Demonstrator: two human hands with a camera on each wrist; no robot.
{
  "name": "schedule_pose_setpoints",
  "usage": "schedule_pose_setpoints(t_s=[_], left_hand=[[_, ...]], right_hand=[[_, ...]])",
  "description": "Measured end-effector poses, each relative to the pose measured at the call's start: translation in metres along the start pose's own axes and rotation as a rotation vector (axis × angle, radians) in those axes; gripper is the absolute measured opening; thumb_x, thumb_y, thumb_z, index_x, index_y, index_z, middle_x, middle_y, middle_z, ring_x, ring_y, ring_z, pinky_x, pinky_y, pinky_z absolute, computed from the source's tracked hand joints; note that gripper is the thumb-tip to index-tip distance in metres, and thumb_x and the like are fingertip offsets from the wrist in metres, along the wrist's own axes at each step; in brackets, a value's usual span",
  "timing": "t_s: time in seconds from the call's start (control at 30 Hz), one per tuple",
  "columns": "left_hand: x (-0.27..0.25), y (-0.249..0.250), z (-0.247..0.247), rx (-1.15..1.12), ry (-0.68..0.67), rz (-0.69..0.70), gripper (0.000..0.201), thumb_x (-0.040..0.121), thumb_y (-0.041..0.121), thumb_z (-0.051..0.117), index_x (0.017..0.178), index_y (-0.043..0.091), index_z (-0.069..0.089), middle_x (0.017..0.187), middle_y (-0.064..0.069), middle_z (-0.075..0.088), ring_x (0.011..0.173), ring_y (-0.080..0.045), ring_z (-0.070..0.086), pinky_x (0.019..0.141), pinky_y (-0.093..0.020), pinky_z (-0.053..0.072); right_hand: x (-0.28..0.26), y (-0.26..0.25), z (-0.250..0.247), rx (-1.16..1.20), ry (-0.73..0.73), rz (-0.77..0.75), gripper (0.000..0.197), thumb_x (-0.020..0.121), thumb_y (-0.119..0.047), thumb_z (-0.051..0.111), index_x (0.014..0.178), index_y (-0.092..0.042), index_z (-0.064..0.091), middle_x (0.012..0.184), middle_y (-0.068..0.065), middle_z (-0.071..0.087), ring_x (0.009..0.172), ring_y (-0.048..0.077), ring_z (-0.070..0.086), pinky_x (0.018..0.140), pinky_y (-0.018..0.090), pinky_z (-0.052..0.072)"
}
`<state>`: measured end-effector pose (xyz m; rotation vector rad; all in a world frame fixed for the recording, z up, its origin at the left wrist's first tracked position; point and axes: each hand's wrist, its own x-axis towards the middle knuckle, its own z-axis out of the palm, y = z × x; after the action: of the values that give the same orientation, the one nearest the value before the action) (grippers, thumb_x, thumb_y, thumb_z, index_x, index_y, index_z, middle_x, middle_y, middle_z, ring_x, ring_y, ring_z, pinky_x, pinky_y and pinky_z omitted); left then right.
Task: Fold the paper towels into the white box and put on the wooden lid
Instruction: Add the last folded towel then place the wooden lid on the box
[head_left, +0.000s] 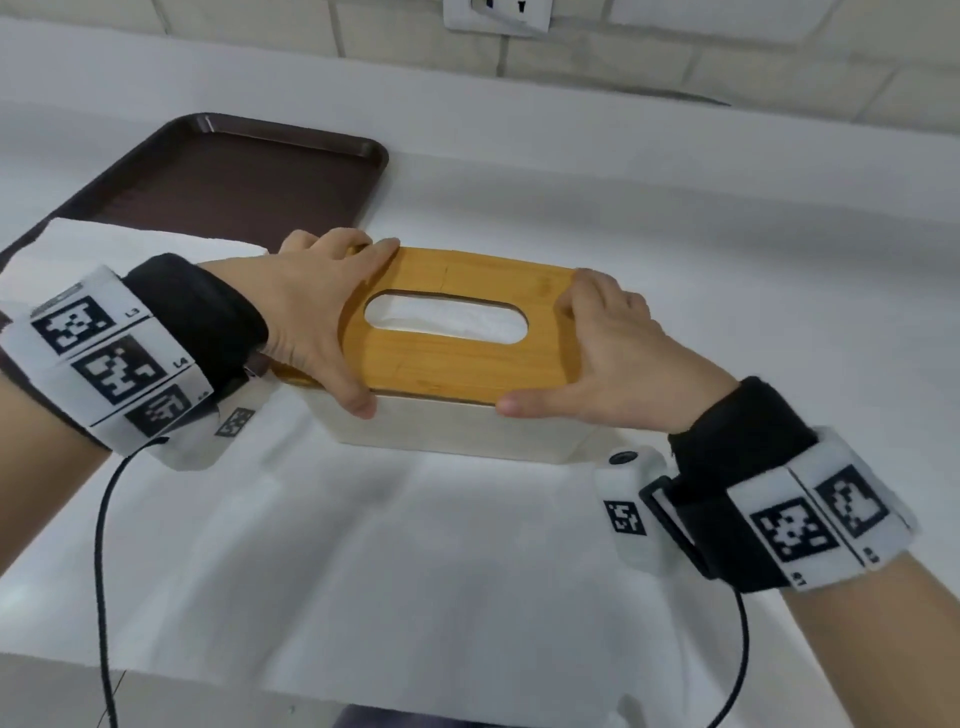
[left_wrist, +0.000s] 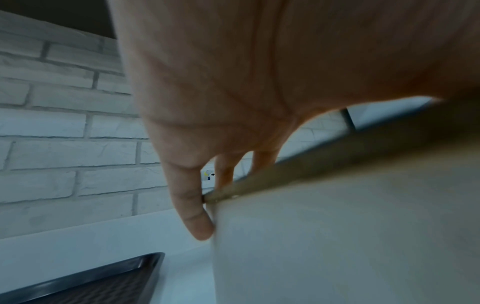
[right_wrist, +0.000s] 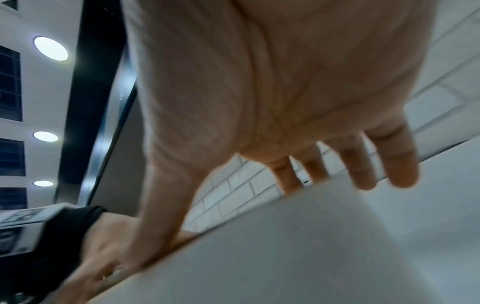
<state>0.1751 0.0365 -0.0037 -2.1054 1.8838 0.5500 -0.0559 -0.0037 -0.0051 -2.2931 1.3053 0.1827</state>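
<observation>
The wooden lid (head_left: 452, 358) with an oval slot lies on top of the white box (head_left: 447, 431) at the table's middle. White paper towels (head_left: 447, 322) show through the slot. My left hand (head_left: 332, 322) grips the lid's left end, thumb on the near edge and fingers over the far edge. My right hand (head_left: 602, 348) grips the right end the same way. In the left wrist view the fingers (left_wrist: 192, 205) curl over the lid's edge (left_wrist: 311, 162) above the box wall (left_wrist: 337, 236). The right wrist view shows my right hand (right_wrist: 259, 102) above the box wall (right_wrist: 311, 246).
A dark brown tray (head_left: 249, 176) lies at the back left with a white paper towel (head_left: 130, 244) across its near end. A white sheet (head_left: 415, 545) covers the table under the box. A brick wall with a socket (head_left: 496, 15) stands behind.
</observation>
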Motion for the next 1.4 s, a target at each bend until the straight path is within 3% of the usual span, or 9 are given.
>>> schedule_pose_setpoints(t_s=[0.17, 0.27, 0.43, 0.57, 0.67, 0.87, 0.97, 1.1, 1.4], left_hand=[[-0.001, 0.025, 0.003, 0.0, 0.041, 0.032, 0.14, 0.041, 0.058, 0.083, 0.145, 0.028, -0.006, 0.146, 0.007, 0.011, 0.134, -0.022, 0.016, 0.105, -0.042, 0.032], [0.001, 0.041, 0.008, -0.069, 0.057, 0.094, 0.143, 0.038, 0.063, 0.082, 0.145, 0.026, -0.005, 0.143, 0.005, 0.016, 0.131, -0.019, 0.017, 0.104, -0.036, 0.032], [0.005, 0.07, 0.02, -0.175, 0.109, 0.204, 0.146, 0.021, 0.077, 0.056, 0.145, 0.028, -0.003, 0.137, 0.011, 0.016, 0.131, -0.016, 0.013, 0.105, -0.028, 0.025], [0.008, 0.095, 0.034, -0.327, 0.219, 0.245, 0.143, 0.022, 0.071, 0.059, 0.146, 0.027, 0.005, 0.142, 0.011, 0.016, 0.133, -0.012, 0.011, 0.1, -0.022, 0.018], [0.009, 0.106, 0.039, -0.492, 0.248, 0.236, 0.149, 0.02, 0.067, 0.066, 0.148, 0.03, 0.0, 0.147, 0.018, 0.011, 0.135, -0.002, 0.008, 0.101, -0.019, 0.014], [0.015, 0.122, 0.042, -0.48, 0.263, 0.247, 0.155, 0.015, 0.073, 0.065, 0.149, 0.029, 0.001, 0.154, 0.015, 0.003, 0.14, 0.001, -0.002, 0.107, -0.016, 0.005], [0.018, 0.124, 0.04, -0.388, 0.253, 0.264, 0.163, 0.011, 0.095, 0.048, 0.149, 0.025, -0.003, 0.156, 0.011, -0.005, 0.14, 0.001, -0.013, 0.11, -0.02, -0.002], [0.021, 0.122, 0.038, -0.261, 0.238, 0.287, 0.151, 0.024, 0.103, 0.027, 0.148, 0.024, -0.005, 0.157, 0.004, -0.008, 0.137, -0.001, -0.018, 0.111, -0.028, -0.012], [0.018, 0.125, 0.037, -0.325, 0.21, 0.264, 0.153, 0.019, 0.102, 0.035, 0.148, 0.029, -0.003, 0.148, 0.024, -0.009, 0.135, 0.009, -0.018, 0.109, -0.019, -0.004]], right_hand=[[0.005, 0.029, -0.021, -0.069, -0.135, -0.063, 0.12, 0.049, -0.062, 0.076, 0.142, -0.032, 0.006, 0.148, -0.015, 0.007, 0.14, 0.015, 0.009, 0.114, 0.036, 0.018], [0.003, 0.047, -0.027, -0.125, -0.192, -0.086, 0.132, 0.042, -0.063, 0.079, 0.143, -0.039, -0.003, 0.146, -0.023, -0.003, 0.139, 0.012, 0.004, 0.115, 0.04, 0.023], [-0.011, 0.078, -0.03, -0.116, -0.142, -0.154, 0.125, 0.045, -0.053, 0.083, 0.143, -0.036, 0.007, 0.134, -0.022, 0.012, 0.122, 0.001, 0.017, 0.105, 0.025, 0.03], [-0.017, 0.107, -0.032, -0.12, -0.079, -0.176, 0.125, 0.046, -0.049, 0.084, 0.145, -0.032, 0.009, 0.14, -0.018, 0.011, 0.127, 0.002, 0.017, 0.098, 0.016, 0.026], [-0.019, 0.126, -0.032, -0.11, -0.068, -0.196, 0.132, 0.04, -0.06, 0.08, 0.147, -0.027, 0.01, 0.148, -0.02, 0.003, 0.135, 0.0, 0.009, 0.101, 0.013, 0.017], [-0.018, 0.15, -0.029, 0.028, -0.025, -0.285, 0.129, 0.031, -0.075, 0.06, 0.145, -0.034, 0.015, 0.147, -0.02, 0.006, 0.131, -0.007, 0.006, 0.105, 0.017, 0.013], [-0.016, 0.154, -0.023, 0.05, 0.009, -0.303, 0.128, 0.034, -0.079, 0.054, 0.146, -0.031, 0.015, 0.15, -0.017, 0.004, 0.135, -0.003, 0.0, 0.108, 0.02, 0.008], [-0.013, 0.155, -0.012, 0.027, 0.088, -0.338, 0.123, 0.04, -0.084, 0.045, 0.146, -0.026, 0.019, 0.154, -0.011, 0.005, 0.141, 0.009, -0.002, 0.114, 0.027, 0.007], [-0.014, 0.155, -0.015, -0.041, 0.089, -0.368, 0.12, 0.043, -0.085, 0.043, 0.143, -0.022, 0.025, 0.154, -0.008, 0.013, 0.14, 0.013, 0.006, 0.114, 0.044, 0.026]])
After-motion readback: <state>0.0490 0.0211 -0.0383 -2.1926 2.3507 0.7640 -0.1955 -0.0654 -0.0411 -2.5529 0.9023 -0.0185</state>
